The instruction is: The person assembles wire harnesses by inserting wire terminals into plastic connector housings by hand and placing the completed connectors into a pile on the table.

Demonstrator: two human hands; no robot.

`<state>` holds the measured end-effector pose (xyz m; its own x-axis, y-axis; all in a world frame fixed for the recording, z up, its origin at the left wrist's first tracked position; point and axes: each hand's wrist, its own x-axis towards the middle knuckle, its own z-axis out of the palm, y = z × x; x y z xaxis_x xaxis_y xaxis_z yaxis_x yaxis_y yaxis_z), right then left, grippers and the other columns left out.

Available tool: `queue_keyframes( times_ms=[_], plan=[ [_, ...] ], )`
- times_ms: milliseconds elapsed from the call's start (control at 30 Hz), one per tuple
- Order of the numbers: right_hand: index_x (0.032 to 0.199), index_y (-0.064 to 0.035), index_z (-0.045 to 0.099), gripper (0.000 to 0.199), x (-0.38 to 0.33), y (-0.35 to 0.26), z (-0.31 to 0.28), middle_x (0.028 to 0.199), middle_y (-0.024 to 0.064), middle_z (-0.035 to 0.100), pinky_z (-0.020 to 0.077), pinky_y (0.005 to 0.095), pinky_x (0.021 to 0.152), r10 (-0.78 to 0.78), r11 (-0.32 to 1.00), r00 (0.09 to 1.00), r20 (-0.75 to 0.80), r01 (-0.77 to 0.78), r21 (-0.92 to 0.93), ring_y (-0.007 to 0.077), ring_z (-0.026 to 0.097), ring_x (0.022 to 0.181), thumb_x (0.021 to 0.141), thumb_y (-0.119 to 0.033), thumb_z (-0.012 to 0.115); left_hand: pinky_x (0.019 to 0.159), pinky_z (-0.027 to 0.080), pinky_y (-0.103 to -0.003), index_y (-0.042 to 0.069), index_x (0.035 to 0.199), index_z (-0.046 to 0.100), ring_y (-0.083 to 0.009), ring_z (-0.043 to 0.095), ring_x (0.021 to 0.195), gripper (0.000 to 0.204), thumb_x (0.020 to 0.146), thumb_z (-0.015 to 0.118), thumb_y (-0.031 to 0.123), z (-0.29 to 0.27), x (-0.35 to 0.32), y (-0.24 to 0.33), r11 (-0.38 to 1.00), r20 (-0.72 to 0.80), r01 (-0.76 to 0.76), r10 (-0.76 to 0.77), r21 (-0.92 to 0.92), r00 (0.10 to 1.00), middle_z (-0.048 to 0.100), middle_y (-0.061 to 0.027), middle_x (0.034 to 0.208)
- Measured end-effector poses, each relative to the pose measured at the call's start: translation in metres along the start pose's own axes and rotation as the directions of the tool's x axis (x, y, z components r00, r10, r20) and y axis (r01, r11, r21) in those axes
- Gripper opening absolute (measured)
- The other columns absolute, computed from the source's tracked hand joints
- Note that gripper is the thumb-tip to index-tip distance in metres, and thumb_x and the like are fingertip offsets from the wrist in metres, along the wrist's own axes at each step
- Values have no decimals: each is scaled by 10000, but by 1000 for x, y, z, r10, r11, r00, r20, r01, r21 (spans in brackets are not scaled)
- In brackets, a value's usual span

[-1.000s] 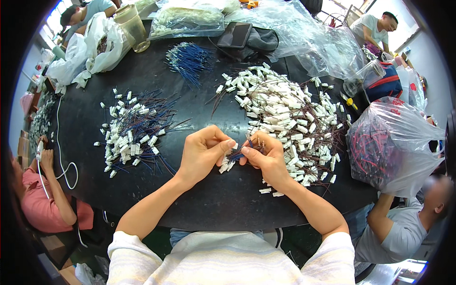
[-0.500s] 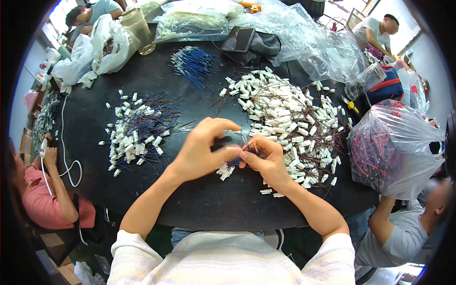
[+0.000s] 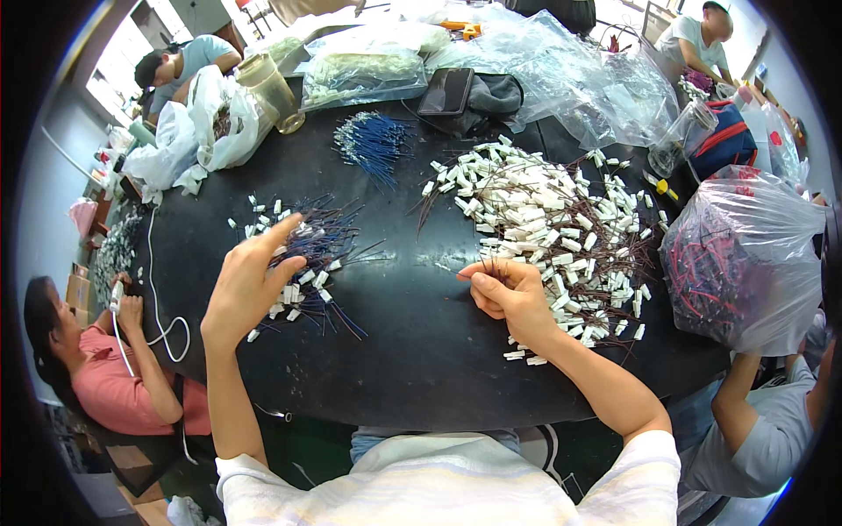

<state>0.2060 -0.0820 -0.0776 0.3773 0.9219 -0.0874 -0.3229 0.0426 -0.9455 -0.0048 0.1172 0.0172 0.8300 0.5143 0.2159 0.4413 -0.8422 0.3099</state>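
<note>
My left hand [image 3: 246, 285] is over the left pile of white connectors on blue and brown wires [image 3: 329, 232]. Its thumb and forefinger are spread apart, and nothing shows between them. Part of that pile is hidden under the hand. Near the middle of the table, my right hand [image 3: 517, 302] pinches thin brown wires between thumb and forefinger. A wire's pale tip [image 3: 449, 268] points left out of the pinch. Just beyond and to the right of this hand lies a large heap of white connectors with brown wires [image 3: 561, 223].
Loose blue wires [image 3: 373, 145] lie at the far middle of the black table [image 3: 395, 359]. Behind them are a phone [image 3: 446, 91] and clear plastic bags [image 3: 579, 79]. A bag of red wires [image 3: 741, 263] stands at right, near yellow-handled cutters [image 3: 664, 187]. Several people sit around.
My left hand has left my right hand and moved left to the left pile. The blue-wired connectors between my hands are gone from there. The view has shifted slightly.
</note>
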Motion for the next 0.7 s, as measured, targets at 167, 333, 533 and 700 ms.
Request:
queue_keyframes(
  times_ms=[167,333,533,700],
  plan=[
    [982,52,574,175,-1,4,-3,648,42,523,201,174,413,33,999,999,3,-33,34,18,307,463,886,-83,516,874,413,-367,26,1045,593,-307,525,1013,279,769,607,63,51,54,-2,969,-153,-238,246,70,957,575,-148,1070],
    [944,44,579,154,-1,0,5,627,20,500,210,176,411,67,998,997,-43,-66,22,21,316,464,879,-88,533,819,431,-358,22,953,621,-285,536,912,230,731,578,-22,115,112,6,922,-54,-357,353,-152,934,600,-113,974],
    [870,26,576,129,1,7,5,594,-30,455,229,182,412,5,997,998,-64,-10,-74,25,344,475,850,-101,584,784,432,-357,17,861,629,-272,532,894,130,737,589,16,123,119,9,900,39,-378,395,-216,918,599,-109,848],
    [847,13,576,111,0,6,1,591,-35,461,238,175,403,-8,994,995,-96,-2,-107,21,357,464,822,-86,618,709,437,-343,10,858,609,-246,556,814,135,736,633,65,116,81,19,914,-69,-380,374,-141,925,582,-104,782]
  ],
)
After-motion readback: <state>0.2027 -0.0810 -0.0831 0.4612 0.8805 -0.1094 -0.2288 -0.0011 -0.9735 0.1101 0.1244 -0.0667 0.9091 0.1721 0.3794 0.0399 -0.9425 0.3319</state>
